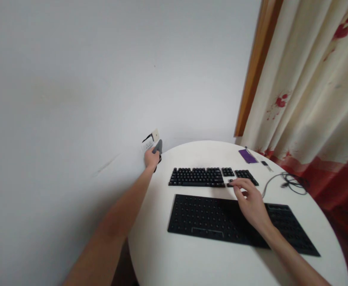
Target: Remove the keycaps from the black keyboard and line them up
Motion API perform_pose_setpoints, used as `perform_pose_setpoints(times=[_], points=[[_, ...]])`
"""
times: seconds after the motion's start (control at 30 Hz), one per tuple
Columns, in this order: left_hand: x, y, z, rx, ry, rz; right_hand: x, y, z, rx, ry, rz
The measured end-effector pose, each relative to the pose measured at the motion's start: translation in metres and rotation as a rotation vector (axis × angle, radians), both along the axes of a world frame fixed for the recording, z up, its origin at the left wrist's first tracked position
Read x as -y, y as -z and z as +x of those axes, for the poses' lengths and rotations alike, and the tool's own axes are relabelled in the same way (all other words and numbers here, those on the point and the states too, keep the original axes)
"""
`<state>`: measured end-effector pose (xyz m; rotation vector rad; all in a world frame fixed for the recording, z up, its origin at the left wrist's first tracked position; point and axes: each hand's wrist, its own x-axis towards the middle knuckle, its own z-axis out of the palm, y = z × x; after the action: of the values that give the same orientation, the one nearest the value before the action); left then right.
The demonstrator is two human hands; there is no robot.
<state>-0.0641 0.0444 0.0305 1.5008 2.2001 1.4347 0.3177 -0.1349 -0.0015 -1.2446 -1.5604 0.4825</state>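
Observation:
My left hand (pixel 151 158) reaches out past the table's left edge towards a wall socket (pixel 149 143) and is closed on a grey plug-like object (pixel 158 147). My right hand (pixel 249 198) rests over the table, its fingertips pinched on a small black keycap (pixel 230 183) at the front edge of a black keyboard (pixel 209 176). Nearer to me lies a wide black keyboard cover or frame (pixel 209 220), with my right wrist above it.
The round white table (pixel 191 262) stands against a white wall. A purple card (pixel 247 155) and a small dark item (pixel 264 163) lie at the back right. A grey cable (pixel 287 182) coils at the right edge. A patterned curtain (pixel 310 87) hangs behind.

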Motion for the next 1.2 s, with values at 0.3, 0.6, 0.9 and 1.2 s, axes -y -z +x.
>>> perform_pose_setpoints(times=[0.3,0.6,0.9,1.2], points=[[0.168,-0.031,0.076,0.699,0.577,0.155,0.032,0.006,-0.053,-0.191,-0.339,-0.183],[0.284,0.018,0.153,0.568,0.876,-0.181,0.058,0.013,-0.084,-0.596,-0.377,-0.362],[0.248,0.04,0.091,-0.099,0.601,-0.043,0.037,0.009,-0.068,-0.627,-0.179,-0.271],[0.205,0.099,0.031,-0.553,0.772,-0.172,0.052,0.004,-0.078,-0.175,-0.206,0.028]])
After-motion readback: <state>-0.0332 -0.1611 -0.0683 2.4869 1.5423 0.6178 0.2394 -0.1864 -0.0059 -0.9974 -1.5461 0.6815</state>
